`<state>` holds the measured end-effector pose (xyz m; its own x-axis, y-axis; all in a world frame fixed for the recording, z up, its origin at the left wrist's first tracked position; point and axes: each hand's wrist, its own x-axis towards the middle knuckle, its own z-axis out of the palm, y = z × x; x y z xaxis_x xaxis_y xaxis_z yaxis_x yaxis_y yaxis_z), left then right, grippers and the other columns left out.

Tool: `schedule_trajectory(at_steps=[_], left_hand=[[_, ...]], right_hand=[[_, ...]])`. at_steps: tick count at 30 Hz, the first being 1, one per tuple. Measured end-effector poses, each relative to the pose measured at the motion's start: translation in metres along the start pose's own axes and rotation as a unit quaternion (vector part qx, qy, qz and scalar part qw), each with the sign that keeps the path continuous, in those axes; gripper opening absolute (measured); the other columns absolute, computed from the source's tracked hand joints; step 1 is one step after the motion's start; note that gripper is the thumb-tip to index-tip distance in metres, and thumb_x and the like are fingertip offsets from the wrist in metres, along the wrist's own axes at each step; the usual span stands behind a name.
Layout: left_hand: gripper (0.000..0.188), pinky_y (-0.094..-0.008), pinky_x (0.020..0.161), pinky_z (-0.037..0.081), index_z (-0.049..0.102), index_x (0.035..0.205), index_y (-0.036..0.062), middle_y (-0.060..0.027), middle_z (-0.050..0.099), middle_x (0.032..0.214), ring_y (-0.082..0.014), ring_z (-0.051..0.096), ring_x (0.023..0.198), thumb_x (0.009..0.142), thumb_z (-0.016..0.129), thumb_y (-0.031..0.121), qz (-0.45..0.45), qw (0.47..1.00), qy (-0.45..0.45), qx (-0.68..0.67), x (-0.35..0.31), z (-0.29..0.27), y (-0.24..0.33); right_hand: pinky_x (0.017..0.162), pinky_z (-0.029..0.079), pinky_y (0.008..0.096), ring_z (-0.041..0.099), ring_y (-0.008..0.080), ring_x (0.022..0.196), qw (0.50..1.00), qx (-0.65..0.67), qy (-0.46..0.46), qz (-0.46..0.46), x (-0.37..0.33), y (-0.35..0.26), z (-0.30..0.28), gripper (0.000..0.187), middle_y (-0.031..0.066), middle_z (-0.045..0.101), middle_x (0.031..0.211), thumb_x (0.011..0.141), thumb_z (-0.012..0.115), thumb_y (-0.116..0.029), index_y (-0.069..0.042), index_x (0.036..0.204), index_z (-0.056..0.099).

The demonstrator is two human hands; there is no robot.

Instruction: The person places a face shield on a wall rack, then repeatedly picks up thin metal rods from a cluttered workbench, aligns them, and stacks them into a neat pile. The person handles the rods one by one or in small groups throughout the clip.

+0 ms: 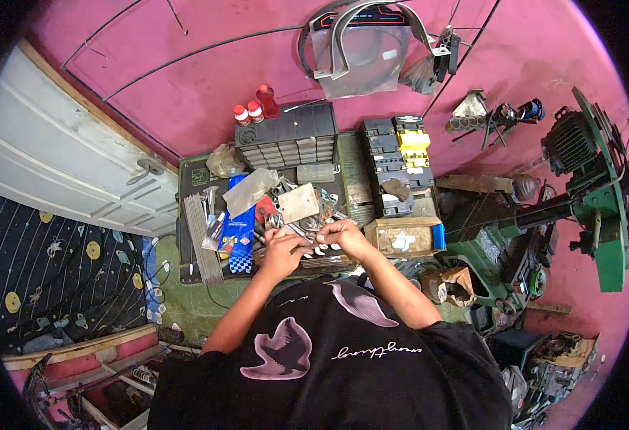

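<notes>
My left hand (283, 254) and my right hand (344, 239) are close together over the near part of a cluttered workbench. The fingers of both are bent into a pinch, fingertips almost meeting. Whatever lies between them is too small to make out. Just beneath and beyond spreads a pile of metal tools and small parts. A flat beige plate (299, 203) lies on the pile, beside a greyish clear packet (250, 192). To the left are a blue packet (238, 240) with a checked end and a bundle of thin grey rods (200, 240).
A dark small-parts drawer cabinet (286, 129) stands at the back, with red bottles (265, 102) on top. Right of it is a black and yellow case (400, 161). An open wooden box (404, 236) sits near my right forearm. A green machine (486, 229) stands farther right.
</notes>
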<state>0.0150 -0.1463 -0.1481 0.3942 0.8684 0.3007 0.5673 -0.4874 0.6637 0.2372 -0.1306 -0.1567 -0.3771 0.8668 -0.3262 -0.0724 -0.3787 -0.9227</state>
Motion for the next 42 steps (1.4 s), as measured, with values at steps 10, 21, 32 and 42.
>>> schedule_trajectory(at_steps=[10,21,32,42], left_hand=[[0.009,-0.0377,0.090,0.034,0.076,0.079,0.0163,-0.0006,0.069,0.078,-0.0186,0.063,0.088,0.074,0.080,0.023,0.002,1.000,-0.003,-0.013,-0.004,0.003,-0.007],[0.009,-0.0403,0.092,0.032,0.076,0.078,0.0166,0.0004,0.070,0.077,-0.0182,0.061,0.090,0.078,0.077,0.026,-0.010,0.999,-0.047,0.010,-0.010,0.004,-0.012],[0.015,-0.0426,0.090,0.031,0.077,0.081,0.0167,0.0001,0.070,0.080,-0.0192,0.060,0.089,0.079,0.078,0.031,-0.034,0.992,-0.116,0.037,-0.015,0.038,-0.030],[0.017,-0.0449,0.089,0.036,0.077,0.081,0.0195,-0.0008,0.071,0.082,-0.0227,0.061,0.094,0.078,0.079,0.036,-0.090,0.971,-0.199,0.094,-0.040,0.101,-0.064]], right_hand=[[0.078,0.055,0.0322,0.066,0.0193,0.080,0.875,0.450,-0.169,0.052,0.013,0.082,-0.010,0.017,0.0110,0.070,0.094,0.102,0.057,-0.016,-0.002,0.108,0.066],[0.084,0.051,0.0281,0.064,0.0124,0.091,0.990,0.084,-0.100,0.059,0.006,0.061,-0.017,0.020,0.0036,0.073,0.096,0.097,0.067,-0.021,-0.003,0.103,0.073],[0.084,0.049,0.0302,0.063,0.0131,0.093,0.985,0.103,-0.113,0.080,-0.006,0.077,-0.029,0.045,0.0048,0.070,0.103,0.098,0.065,-0.037,-0.003,0.128,0.064],[0.071,0.055,0.0330,0.070,0.0162,0.075,0.936,-0.333,0.110,0.033,-0.025,0.105,-0.089,0.011,0.0107,0.076,0.082,0.086,0.076,-0.012,-0.001,0.090,0.077]])
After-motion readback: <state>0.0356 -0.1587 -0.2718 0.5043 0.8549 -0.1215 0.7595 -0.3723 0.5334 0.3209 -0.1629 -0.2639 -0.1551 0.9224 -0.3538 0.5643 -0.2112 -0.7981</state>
